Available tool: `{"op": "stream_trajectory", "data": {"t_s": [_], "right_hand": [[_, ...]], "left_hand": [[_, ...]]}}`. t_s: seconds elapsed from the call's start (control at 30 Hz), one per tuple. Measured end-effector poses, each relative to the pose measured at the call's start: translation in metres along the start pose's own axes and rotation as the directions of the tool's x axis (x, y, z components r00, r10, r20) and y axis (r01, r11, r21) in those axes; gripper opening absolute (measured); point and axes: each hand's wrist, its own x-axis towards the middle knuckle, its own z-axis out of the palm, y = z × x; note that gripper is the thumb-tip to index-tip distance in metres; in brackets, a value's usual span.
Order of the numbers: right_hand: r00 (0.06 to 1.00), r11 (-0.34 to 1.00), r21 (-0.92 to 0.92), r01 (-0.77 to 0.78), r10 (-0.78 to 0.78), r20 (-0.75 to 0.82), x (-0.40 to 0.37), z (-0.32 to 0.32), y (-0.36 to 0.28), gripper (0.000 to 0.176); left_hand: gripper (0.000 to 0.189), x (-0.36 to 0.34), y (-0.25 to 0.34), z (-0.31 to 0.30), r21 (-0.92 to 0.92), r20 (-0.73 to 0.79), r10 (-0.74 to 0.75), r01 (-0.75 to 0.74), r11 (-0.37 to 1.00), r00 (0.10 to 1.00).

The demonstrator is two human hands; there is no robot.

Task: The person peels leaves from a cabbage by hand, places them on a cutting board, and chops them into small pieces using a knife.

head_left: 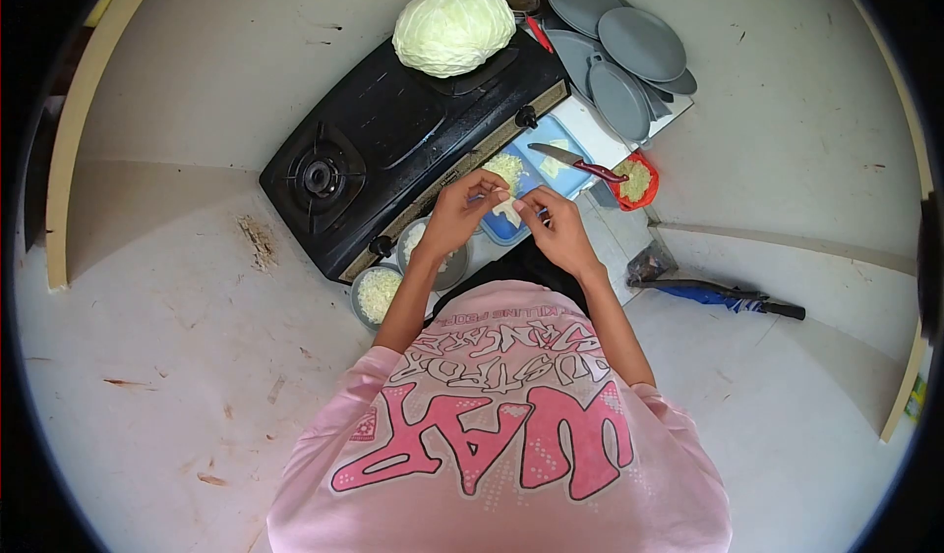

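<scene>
My left hand [466, 209] and my right hand [555, 227] face each other, and both pinch a pale piece of cabbage leaf [508, 212]. The leaf hangs over a blue cutting board [566, 185]. Just beyond my fingertips a heap of shredded cabbage [507, 167] lies on the board. A knife [575, 163] with a dark red handle rests across the board to the right of the heap. More pale leaf pieces [557, 158] are on the board near its blade. Beside my left forearm stand a bowl of chopped cabbage [378, 294] and a grey bowl [454, 271], partly hidden by my arm.
A black gas stove [383, 120] lies ahead, with a large cabbage [454, 29] on it. Grey plates [641, 44] and pans are stacked at the back right. A red basket [639, 181] holds shredded bits. A blue umbrella [723, 295] lies at the right.
</scene>
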Motion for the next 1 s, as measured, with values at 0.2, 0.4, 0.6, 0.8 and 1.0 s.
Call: {"op": "stream_trajectory", "data": {"t_s": [0.2, 0.4, 0.6, 0.8, 1.0], "right_hand": [[0.999, 0.999, 0.031, 0.031, -0.031, -0.006, 0.000, -0.001, 0.007, 0.024], [1.000, 0.998, 0.066, 0.026, -0.025, -0.006, -0.001, 0.003, 0.010, 0.024], [1.000, 0.999, 0.048, 0.016, -0.016, 0.008, -0.003, 0.003, 0.015, 0.028], [0.999, 0.999, 0.028, -0.043, 0.042, 0.032, -0.003, 0.000, 0.012, 0.033], [0.994, 0.991, 0.085, -0.107, 0.104, 0.036, -0.002, 0.000, 0.014, 0.026]], "left_hand": [[0.029, -0.001, 0.002, -0.006, -0.068, 0.067, -0.003, 0.008, 0.998, 0.998], [0.024, -0.001, 0.011, -0.007, 0.129, 0.057, -0.049, 0.041, 0.991, 0.997], [0.019, -0.001, 0.013, -0.011, 0.214, 0.105, -0.040, 0.016, 0.977, 0.994], [0.014, -0.001, 0.014, -0.011, 0.313, 0.084, 0.017, -0.043, 0.949, 0.996], [0.011, -0.002, 0.019, -0.010, 0.359, 0.099, 0.019, -0.054, 0.932, 0.995]]}}
